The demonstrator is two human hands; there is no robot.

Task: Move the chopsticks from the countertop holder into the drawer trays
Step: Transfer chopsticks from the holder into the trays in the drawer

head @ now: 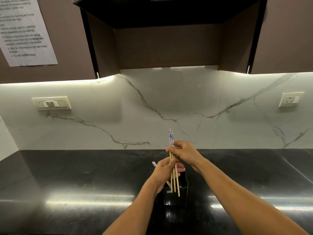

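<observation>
A black holder (182, 189) stands on the dark countertop (84, 175), partly hidden by my hands. Above it, my right hand (185, 152) pinches a bundle of wooden chopsticks (174, 177) with blue-and-white patterned tops, held nearly upright with their tips just over the holder's mouth. My left hand (163, 170) is also closed around this bundle lower down. Another patterned chopstick end (154, 164) sticks out behind my left hand, and its lower part shows near the holder. The drawer and trays are out of view.
A white marble backsplash (152, 112) rises behind the counter, with a switch plate (51, 103) on the left and a socket (291, 99) on the right. Dark cabinets and a hood (169, 39) hang overhead. A printed paper sheet (25, 31) is stuck to the upper left cabinet.
</observation>
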